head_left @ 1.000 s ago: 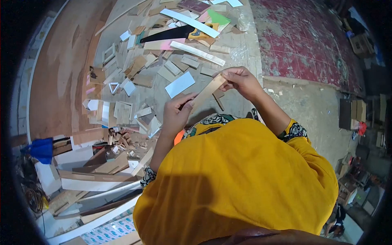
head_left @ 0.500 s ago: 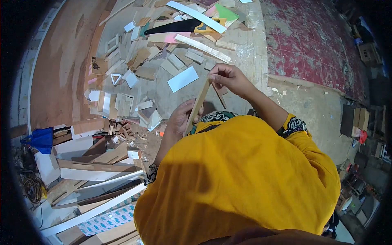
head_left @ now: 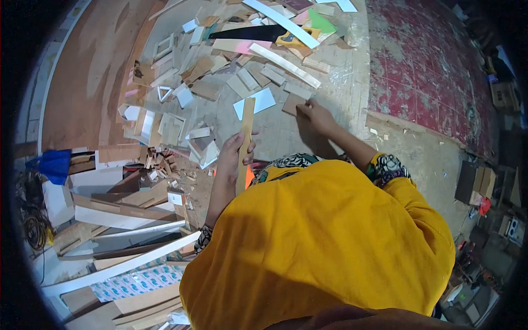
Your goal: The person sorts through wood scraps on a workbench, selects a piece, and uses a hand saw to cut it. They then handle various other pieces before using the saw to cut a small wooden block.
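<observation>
My left hand (head_left: 237, 151) is closed round a narrow wooden strip (head_left: 247, 118), which stands nearly upright in front of my body. The top of the strip overlaps a white rectangular piece (head_left: 263, 103) on the work surface. To the right, the fingers of my right hand (head_left: 314, 114) are together at the edge of a brown flat piece (head_left: 291, 104). Whether they grip that piece is hard to make out. A pale block (head_left: 297, 90) lies just beyond it.
A handsaw (head_left: 247, 34) with a yellow handle lies at the back among offcuts, beside a long white strip (head_left: 283, 23). Boards (head_left: 126, 212) are piled at lower left near a blue bag (head_left: 54, 168). A red worn surface (head_left: 418, 66) is at right.
My right hand has let go of the strip's upper end and moved down and right to the brown piece. The strip in my left hand has turned more upright. The view has shifted slightly.
</observation>
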`<action>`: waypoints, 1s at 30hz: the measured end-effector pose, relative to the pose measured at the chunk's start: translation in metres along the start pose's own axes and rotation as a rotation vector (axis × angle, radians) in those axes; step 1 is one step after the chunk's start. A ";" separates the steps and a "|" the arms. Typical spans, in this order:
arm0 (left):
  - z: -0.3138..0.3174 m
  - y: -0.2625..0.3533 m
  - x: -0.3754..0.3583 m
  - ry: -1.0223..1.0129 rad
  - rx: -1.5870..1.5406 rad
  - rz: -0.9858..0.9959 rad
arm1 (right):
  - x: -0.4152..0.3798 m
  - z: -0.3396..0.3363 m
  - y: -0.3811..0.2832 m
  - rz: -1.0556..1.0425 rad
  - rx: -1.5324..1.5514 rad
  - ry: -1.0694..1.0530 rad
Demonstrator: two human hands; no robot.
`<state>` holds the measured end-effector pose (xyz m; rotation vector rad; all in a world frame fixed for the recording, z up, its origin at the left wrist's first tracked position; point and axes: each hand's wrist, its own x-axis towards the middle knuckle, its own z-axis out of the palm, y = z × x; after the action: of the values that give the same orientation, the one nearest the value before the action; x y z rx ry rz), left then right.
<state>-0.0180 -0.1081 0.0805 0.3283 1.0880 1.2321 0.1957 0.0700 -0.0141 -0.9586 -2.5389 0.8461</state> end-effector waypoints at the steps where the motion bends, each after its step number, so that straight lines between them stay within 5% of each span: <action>1: 0.002 0.000 -0.001 0.018 0.035 0.001 | 0.011 0.008 0.016 -0.032 0.003 -0.005; 8: 0.023 -0.015 -0.003 0.245 0.378 0.031 | 0.071 -0.001 0.014 -0.074 -0.222 0.251; 10: 0.010 -0.034 0.009 0.276 0.466 0.052 | 0.068 -0.001 -0.013 0.109 0.578 -0.165; 11: 0.003 -0.045 0.015 0.303 0.556 0.071 | 0.061 -0.004 -0.026 0.112 0.578 -0.166; 13: 0.007 -0.062 0.021 0.337 0.762 0.177 | 0.040 -0.014 -0.049 0.408 1.131 -0.544; 19: 0.040 -0.062 0.019 0.362 1.526 0.379 | -0.001 -0.007 -0.023 0.456 1.136 -0.524; 21: 0.054 -0.051 0.014 0.262 1.581 0.360 | -0.013 -0.014 -0.007 0.474 1.134 -0.515; 23: 0.060 -0.045 0.017 0.176 1.644 0.337 | -0.023 -0.013 0.016 0.521 1.089 -0.765; 30: 0.075 -0.040 0.036 -0.104 1.855 0.420 | -0.051 -0.017 0.027 0.529 1.247 -0.672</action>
<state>0.0638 -0.0659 0.0711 2.0342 1.8420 0.1333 0.2549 0.0589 -0.0211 -0.9067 -1.4252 2.7500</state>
